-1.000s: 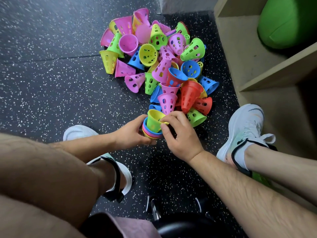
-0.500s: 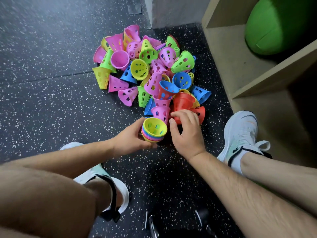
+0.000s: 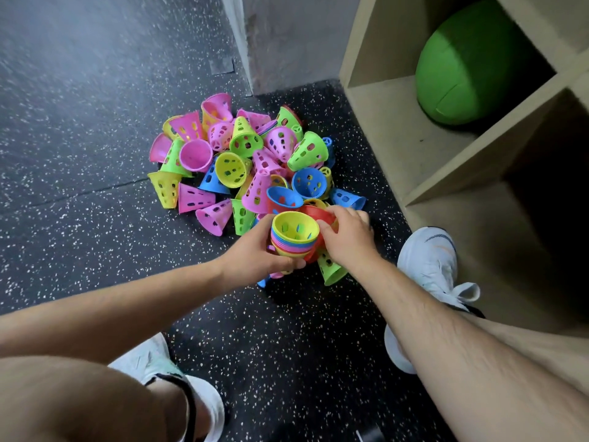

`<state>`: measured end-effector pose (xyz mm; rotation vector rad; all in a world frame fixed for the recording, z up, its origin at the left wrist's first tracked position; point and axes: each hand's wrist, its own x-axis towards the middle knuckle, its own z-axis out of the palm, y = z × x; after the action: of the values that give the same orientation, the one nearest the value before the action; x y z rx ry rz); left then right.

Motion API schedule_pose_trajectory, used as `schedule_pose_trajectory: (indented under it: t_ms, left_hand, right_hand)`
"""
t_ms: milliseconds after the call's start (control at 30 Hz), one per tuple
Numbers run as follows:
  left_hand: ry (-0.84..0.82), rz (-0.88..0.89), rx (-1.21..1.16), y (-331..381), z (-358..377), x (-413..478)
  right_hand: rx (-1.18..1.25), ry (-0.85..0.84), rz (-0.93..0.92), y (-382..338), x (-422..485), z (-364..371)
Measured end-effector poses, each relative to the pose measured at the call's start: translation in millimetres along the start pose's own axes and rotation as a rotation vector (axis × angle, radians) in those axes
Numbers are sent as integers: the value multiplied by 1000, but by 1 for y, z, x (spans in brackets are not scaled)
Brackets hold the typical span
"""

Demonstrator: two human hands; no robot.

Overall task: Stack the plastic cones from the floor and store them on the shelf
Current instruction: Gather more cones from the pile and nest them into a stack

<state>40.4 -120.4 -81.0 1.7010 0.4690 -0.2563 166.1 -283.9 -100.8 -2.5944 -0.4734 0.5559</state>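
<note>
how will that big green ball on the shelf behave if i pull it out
The green ball looks soft, with a seam and a slightly flattened underside, so it probably squashes a bit under a grip. It fills much of its shelf compartment, so likely two hands. Once free, it may roll.

Green ball (image 3: 471, 62) sits in an upper cubby, resting against the divider at its right. Two white sneakers on the floor: one (image 3: 428, 260) just in front of the cubbies, the other (image 3: 178, 387) lower left. Grey wall corner (image 3: 280, 39) meets the black speckled floor (image 3: 79, 122).
</note>
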Motion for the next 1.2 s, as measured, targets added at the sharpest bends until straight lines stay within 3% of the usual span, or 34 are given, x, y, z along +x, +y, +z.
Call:
schedule_pose_trajectory:
  t_ms: [200,367,533,733,967,1100,1200]
  left_hand:
    - [-11,-26,-17,-8,1,1]
    - [-11,-24,9,-15,1,1]
    - [-12,-10,-10,-15,0,3]
    - [61,25,-43,-11,-6,6]
    - [90,46,-115,-6,-25,0]
    - [51,67,-119,14,-44,-10]
    - [13,71,-78,34,-69,-13]
  right_hand:
    - [321,-1,0,9,-4,-8]
    - [465,345,-89,7,-15,-28]
    - [453,478,-280,-13,-10,-38]
    - [424,217,-518,-33,-20,-28]
    - [428,49,-497,-59,-31,-29]
    - [297,-108,-497,-91,-14,-63]
    - [19,-264,-600,-119,-4,-100]
